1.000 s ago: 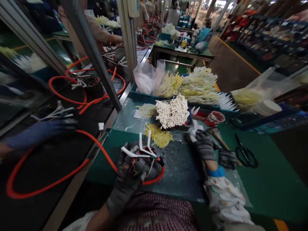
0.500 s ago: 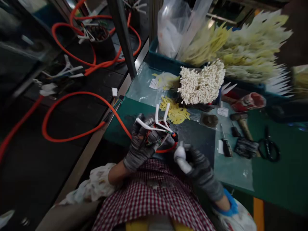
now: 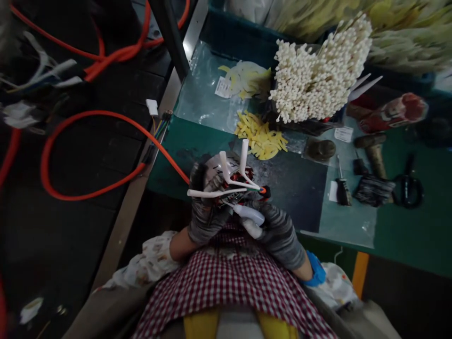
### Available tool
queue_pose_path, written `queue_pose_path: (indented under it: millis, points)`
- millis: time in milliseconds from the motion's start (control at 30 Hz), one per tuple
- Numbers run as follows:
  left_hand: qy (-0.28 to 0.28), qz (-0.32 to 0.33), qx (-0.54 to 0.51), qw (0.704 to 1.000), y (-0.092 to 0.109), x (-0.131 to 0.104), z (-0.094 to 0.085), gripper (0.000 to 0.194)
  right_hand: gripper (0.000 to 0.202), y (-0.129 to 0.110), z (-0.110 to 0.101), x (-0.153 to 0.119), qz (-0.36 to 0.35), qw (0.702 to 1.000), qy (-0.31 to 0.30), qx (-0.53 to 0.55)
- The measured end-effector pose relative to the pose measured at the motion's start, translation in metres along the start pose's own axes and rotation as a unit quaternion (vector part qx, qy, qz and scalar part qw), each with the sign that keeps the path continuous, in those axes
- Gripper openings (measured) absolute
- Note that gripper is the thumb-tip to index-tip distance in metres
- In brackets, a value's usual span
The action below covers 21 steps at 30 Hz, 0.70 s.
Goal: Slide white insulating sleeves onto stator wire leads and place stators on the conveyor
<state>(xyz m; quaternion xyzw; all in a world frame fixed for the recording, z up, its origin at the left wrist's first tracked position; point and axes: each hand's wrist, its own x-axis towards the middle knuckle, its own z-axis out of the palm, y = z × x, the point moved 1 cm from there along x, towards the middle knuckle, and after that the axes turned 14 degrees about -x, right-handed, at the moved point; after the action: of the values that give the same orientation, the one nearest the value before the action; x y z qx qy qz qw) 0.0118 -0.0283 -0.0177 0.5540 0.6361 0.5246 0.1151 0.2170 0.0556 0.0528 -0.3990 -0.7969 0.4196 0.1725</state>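
Observation:
My left hand (image 3: 208, 212), in a grey glove, grips what looks like a motor stator (image 3: 229, 164), a round metal body with windings inside. Leads in white sleeves (image 3: 244, 155) stick out of it and meet near a black collar with an orange end (image 3: 264, 190). An orange-red cable (image 3: 169, 160) runs to it from the left. In my gloved right hand (image 3: 275, 221) is a small tool with a whitish handle (image 3: 250, 214); its thin metal shaft points at the stator's near side. The tool's tip is hard to make out, and the right fingers are partly hidden.
Yellow strips (image 3: 261, 136) and a bundle of thin white tubes (image 3: 318, 80) lie beyond my hands. To the right are a hammer (image 3: 375, 155), scissors (image 3: 409, 188) and a brush-like tool (image 3: 342, 190). A dark post (image 3: 171, 40) rises at the table's left edge.
My right hand has moved left to the stator, and its tool now meets the near side. The stator has turned in my left hand. The view has shifted downward.

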Motion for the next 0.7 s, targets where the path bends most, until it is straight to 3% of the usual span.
queue_pose_path:
  millis: [133, 467, 700]
  points:
    - [0.032, 0.068, -0.003, 0.997, 0.006, 0.001, 0.002, 0.078, 0.026, -0.005, 0.0, 0.003, -0.021, 1.0, -0.002, -0.018]
    - [0.059, 0.042, 0.02, 0.997, 0.003, -0.008, 0.011, 0.072, 0.024, -0.022, -0.003, 0.012, -0.061, 0.992, 0.048, -0.099]
    - [0.039, 0.039, -0.008, 0.998, -0.002, -0.014, 0.01, 0.07, 0.018, -0.024, -0.004, 0.015, -0.086, 0.985, 0.08, -0.125]
